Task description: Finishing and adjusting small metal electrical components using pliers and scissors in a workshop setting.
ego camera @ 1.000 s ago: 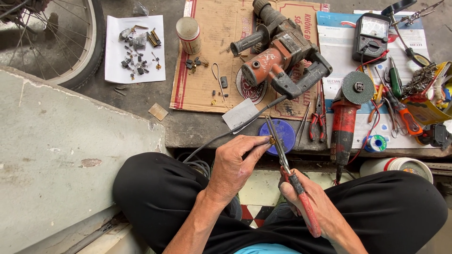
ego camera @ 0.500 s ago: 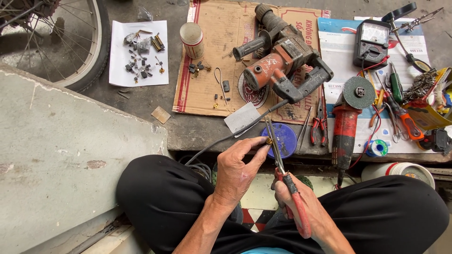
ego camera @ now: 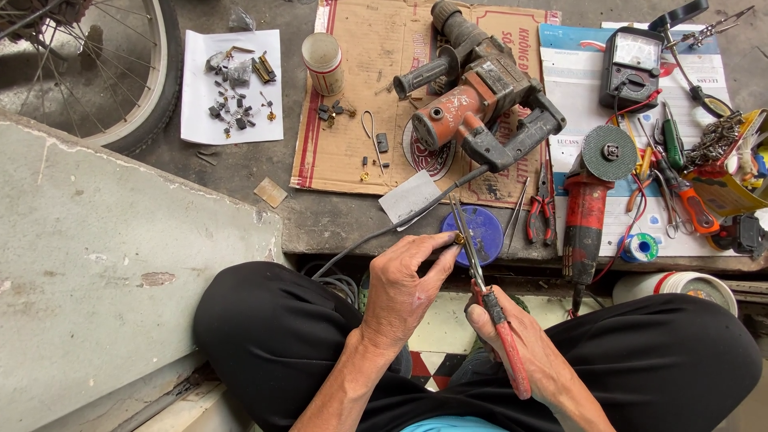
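The orange rotary hammer (ego camera: 472, 104) lies on cardboard (ego camera: 352, 96) well beyond the fingers. The right hand (ego camera: 520, 352) grips red-handled long-nose pliers (ego camera: 484, 292), tips reaching the left fingertips. The left hand (ego camera: 404, 284) pinches a small brass part (ego camera: 459, 238). Judged: the part is being worked with the pliers; steady tip alignment comes next.

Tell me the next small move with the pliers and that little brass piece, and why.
Probably close the long-nose pliers on the small brass piece. The left hand pinches it at its fingertips, the right hand holds the red handles, and the tips sit right beside the piece with the jaws slightly apart.
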